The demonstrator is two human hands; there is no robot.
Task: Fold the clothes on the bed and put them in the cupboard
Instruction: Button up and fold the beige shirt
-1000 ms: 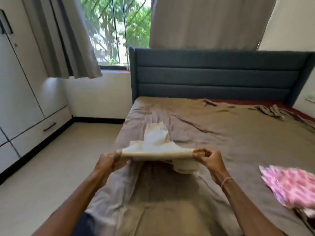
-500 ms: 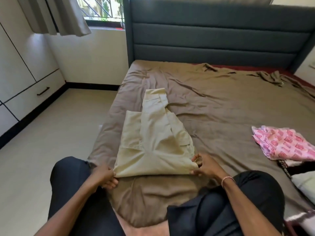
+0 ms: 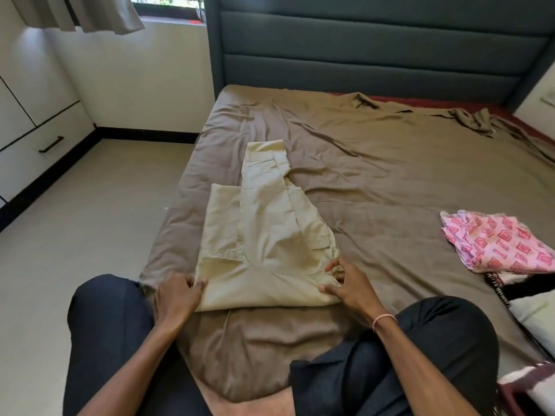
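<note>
Step in hand: folding the cream shirt [image 3: 264,244], which lies flat on the brown bedsheet [image 3: 390,181] at the bed's near left side; the left hand [image 3: 177,295] has its grip pinched on the near left corner of the fold, the right hand [image 3: 348,286] on the near right corner. Next move, by judgement: carry the near edge toward the far collar end, corners level. Fabric thin, woven, lightly creased; a pink patterned cloth [image 3: 495,244] waits well apart, right.

Head-worn view, down over bed [image 3: 390,175]
</note>
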